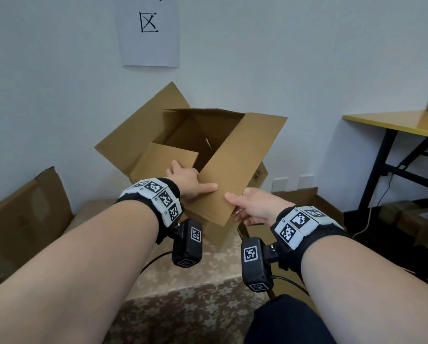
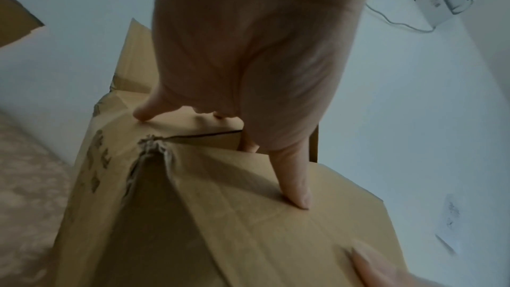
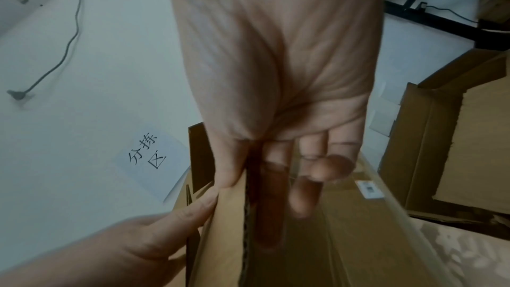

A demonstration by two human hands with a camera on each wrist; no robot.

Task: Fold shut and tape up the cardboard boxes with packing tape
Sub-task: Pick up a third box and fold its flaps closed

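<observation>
Plain white room, daylight-soft.
Paper sign (image 1: 149,31) on the wall (image 1: 307,58); yellow table (image 1: 396,122) right; patterned floor (image 1: 188,301).

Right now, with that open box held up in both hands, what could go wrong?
1. The cardboard box is tilted in the air, with the right hand pinching only one long flap; that grip could slip or crease the flap.
2. One corner is already torn, so folding might rip it further.
3. No packing tape is in view, so folded flaps may spring open.
</observation>
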